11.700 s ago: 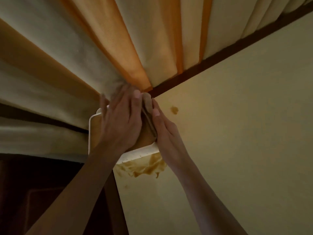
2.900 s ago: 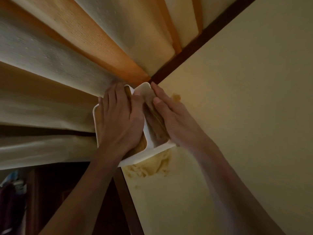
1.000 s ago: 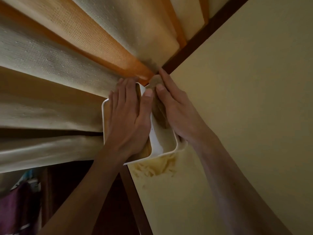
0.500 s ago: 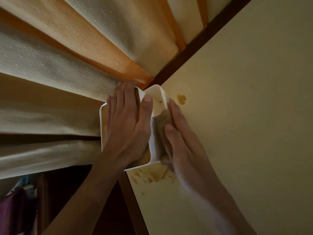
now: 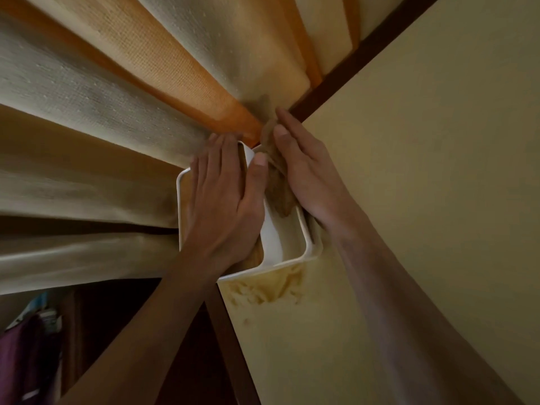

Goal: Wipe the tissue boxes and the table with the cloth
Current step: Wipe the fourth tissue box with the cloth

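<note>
- Since half a second ago the right hand has slid the cloth from the near part of the box's right side up to its far end, covering the small stain that showed there.
- The left hand lies flat, fingers straight and together, on top of the box, probably to stop it shifting under the rubbing.
- The right hand presses the cloth against the box's side, fingers straight and together.
- The box sits at the far left corner of the surface, against the curtain.
- A brown smear just near of the box still needs wiping.
</note>
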`<state>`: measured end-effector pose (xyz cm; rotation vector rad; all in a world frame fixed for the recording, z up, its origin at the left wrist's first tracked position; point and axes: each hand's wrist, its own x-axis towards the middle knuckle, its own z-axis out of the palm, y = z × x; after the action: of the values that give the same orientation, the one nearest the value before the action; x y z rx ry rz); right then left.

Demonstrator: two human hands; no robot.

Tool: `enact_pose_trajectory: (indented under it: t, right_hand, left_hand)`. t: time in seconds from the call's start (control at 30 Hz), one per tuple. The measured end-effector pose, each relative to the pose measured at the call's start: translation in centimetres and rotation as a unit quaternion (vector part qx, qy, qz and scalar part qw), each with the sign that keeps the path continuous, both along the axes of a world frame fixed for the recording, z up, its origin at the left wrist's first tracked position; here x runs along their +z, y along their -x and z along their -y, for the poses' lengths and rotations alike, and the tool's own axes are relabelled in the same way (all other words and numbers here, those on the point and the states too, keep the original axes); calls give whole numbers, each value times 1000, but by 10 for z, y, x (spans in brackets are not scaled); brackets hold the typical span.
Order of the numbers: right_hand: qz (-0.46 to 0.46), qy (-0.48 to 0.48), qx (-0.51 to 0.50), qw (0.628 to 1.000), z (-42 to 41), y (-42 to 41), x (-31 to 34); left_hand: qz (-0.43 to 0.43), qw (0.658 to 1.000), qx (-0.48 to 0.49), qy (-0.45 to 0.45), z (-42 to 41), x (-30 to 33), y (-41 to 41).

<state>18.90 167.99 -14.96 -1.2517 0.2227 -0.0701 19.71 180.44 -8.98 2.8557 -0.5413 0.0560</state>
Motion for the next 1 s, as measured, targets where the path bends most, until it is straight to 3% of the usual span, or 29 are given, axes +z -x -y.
enact_pose_trajectory:
  t: [0.13,0.23,0.33,0.47,0.6,0.8,1.0]
  right_hand:
    - [3,47,83,995,7,-4,0]
    - [10,33,61,998,8,-3,1]
    - [13,46,47,998,5,0,1]
    - [13,59,38,997,11,8,2]
    - [26,69,-20,997,13,29,-2]
    - [6,73,-182,981,8,78,-8]
    - [14,7,-254,967,-7,111,-9]
  left_hand:
    - [-12,1000,9,14,0,2,1]
    - [2,999,34,19,-2,5,7]
    - [48,991,127,-12,-4,9,24]
    - [-52,968,240,44,-6,7,43]
    - [-33,978,203,35,-3,1,42]
    - [-91,989,84,82,7,12,17]
    - [-120,986,40,109,42,19,3]
